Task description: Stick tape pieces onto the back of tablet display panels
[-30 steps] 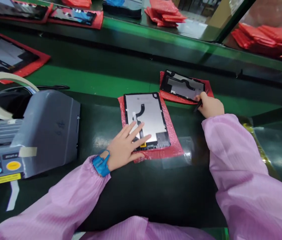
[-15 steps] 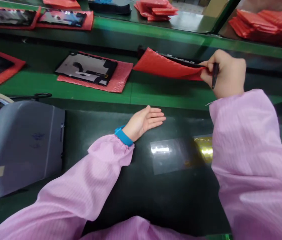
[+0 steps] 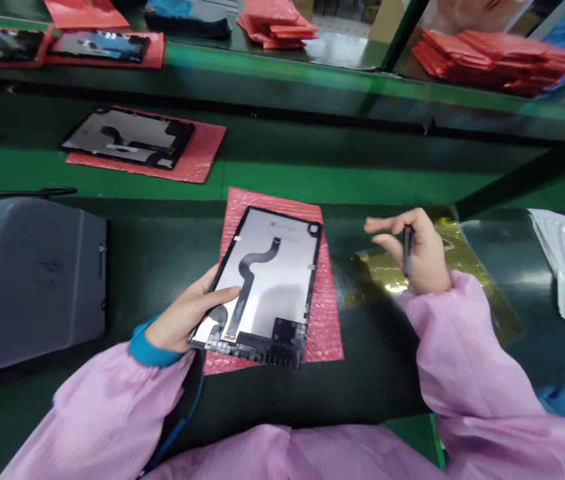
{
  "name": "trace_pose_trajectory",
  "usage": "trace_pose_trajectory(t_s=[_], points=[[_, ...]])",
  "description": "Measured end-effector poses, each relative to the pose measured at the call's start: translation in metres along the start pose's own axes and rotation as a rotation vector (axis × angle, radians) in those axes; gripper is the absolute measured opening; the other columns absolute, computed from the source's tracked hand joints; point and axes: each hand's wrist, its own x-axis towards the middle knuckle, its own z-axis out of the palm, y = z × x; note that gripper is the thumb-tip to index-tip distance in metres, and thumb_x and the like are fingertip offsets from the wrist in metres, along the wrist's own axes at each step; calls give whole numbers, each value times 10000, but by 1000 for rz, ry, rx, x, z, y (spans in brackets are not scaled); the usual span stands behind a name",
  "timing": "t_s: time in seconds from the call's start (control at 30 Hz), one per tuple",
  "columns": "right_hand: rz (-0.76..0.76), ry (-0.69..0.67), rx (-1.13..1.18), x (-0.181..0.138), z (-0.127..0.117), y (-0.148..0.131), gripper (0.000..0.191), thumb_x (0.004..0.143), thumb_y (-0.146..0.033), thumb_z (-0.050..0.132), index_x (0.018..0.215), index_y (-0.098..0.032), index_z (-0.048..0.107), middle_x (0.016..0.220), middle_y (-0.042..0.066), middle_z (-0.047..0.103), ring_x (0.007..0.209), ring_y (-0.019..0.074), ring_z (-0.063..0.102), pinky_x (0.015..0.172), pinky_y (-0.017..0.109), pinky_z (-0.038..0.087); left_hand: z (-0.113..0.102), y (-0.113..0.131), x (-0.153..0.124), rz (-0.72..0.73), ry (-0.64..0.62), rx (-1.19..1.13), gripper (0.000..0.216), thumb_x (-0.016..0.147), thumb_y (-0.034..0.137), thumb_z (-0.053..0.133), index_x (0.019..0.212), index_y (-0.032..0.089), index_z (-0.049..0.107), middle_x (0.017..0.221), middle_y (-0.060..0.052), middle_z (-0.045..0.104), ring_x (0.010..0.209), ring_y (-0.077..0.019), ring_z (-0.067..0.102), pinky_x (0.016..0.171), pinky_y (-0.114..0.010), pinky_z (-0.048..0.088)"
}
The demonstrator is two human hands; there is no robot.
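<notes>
Centrally, my left hand [image 3: 182, 317] clamps the screen panel [image 3: 285, 287] by its near-left edge over a red bubble sleeve [image 3: 328, 327], presumably padding; to the right, my right hand [image 3: 427, 263] grips a dark tool [image 3: 407, 250], probably palmed so thumb and forefinger, apart, remain usable.
</notes>
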Motion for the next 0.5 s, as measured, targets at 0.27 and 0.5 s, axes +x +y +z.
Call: trace_pose_trajectory(t_s=[0.27, 0.5], points=[[422, 173, 216, -61, 22, 26, 500, 823, -722, 712, 888, -241, 593, 593, -86, 470, 452, 87, 412, 391, 210, 350, 2, -43, -10, 424, 318, 334, 652, 913, 408, 740, 1460, 210, 446, 1459, -133, 637, 1325, -318, 646, 1060, -491, 599], [449, 242, 149, -65, 23, 32, 476, 785, -612, 802, 828, -247, 500, 630, -69, 582, 447, 71, 430, 362, 175, 308, 10, -72, -21, 629, 300, 444, 871, 1005, 324, 623, 1609, 343, -6, 1542, -171, 523, 1377, -291, 607, 1138, -546, 529]])
